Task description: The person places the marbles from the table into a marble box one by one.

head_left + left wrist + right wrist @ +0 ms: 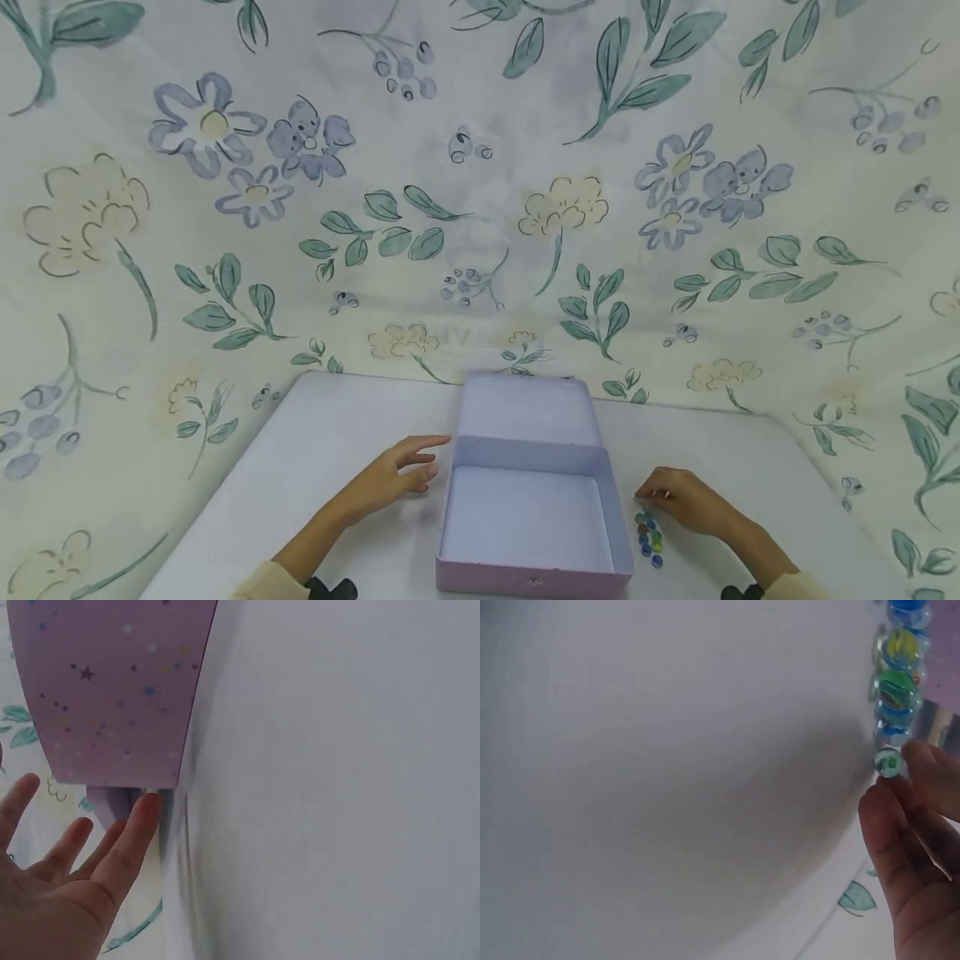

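An open purple box (517, 577) with a pale lilac inside stands on the table, its lid (528, 410) tipped back. Beside its left wall hovers my left hand (386, 479), fingers spread and holding nothing; in the left wrist view the box's side (120, 697) shows a star pattern. To the right of the box lies a short double row of glass marbles (649, 542), coloured blue, green, yellow and reddish. At the far end of that row my right hand (686, 500) pinches a clear greenish marble (888, 762) between thumb and fingertips.
The white tabletop (322, 442) reaches out on both sides of the box. Behind it hangs a cloth (480, 208) printed with flowers and leaves, close against the table's back edge.
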Available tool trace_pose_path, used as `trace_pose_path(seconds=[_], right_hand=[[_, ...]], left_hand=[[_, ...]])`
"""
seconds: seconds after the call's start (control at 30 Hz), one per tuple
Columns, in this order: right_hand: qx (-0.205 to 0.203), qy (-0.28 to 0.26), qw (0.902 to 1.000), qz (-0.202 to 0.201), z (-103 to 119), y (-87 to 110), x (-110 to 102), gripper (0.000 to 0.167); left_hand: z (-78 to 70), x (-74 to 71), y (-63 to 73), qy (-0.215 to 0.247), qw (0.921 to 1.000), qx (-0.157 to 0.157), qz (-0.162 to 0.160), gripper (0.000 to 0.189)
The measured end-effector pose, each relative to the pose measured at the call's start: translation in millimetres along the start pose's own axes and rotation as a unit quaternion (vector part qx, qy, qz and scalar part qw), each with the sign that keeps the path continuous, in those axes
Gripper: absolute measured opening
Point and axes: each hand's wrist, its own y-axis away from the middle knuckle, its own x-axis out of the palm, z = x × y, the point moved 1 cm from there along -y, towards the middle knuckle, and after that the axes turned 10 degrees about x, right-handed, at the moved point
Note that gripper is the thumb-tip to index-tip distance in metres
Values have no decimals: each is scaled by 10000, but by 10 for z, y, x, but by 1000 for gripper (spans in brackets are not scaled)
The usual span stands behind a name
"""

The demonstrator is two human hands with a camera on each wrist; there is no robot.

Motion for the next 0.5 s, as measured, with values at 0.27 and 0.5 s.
trace_pose_path(seconds=[0.27,0.5], right_hand=[[-97,150,9996,-196,50,28,218,16],[228,371,9984,-358,67,95,136,15]], left_hand=[[94,83,144,790,9964,-97,298,55],[95,181,85,927,9944,19,515,60]])
